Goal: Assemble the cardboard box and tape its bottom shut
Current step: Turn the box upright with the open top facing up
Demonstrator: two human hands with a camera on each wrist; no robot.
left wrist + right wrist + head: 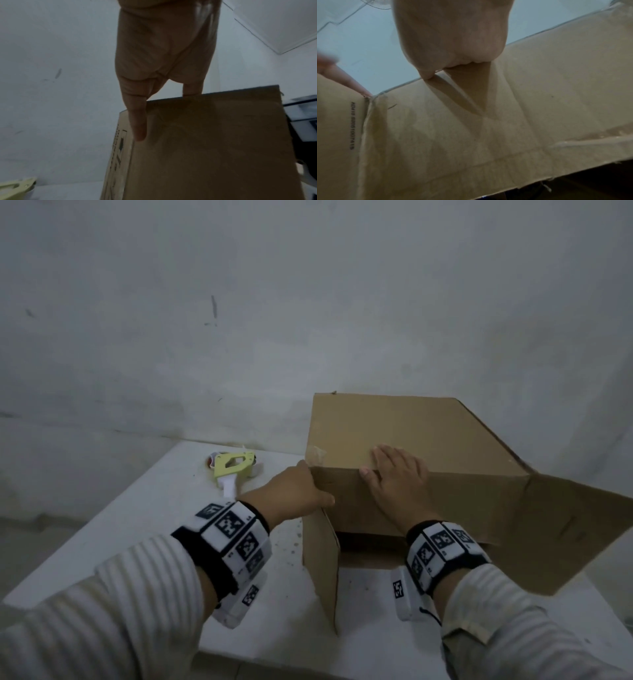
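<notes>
A brown cardboard box lies on its side on the white table, its open end facing me. One flap stands out at the near left and a wide flap spreads to the right. My left hand rests against the box's near left corner, thumb on the front face and straight fingers along the edge. My right hand lies flat on the top panel at its near edge; its fingers are hidden in the right wrist view. A yellow-green tape dispenser lies to the left of the box.
A bare grey-white wall stands close behind the table. The table's near edge runs just under my forearms. Bare tabletop lies between the dispenser and the left edge. A strip of old clear tape clings to the box wall.
</notes>
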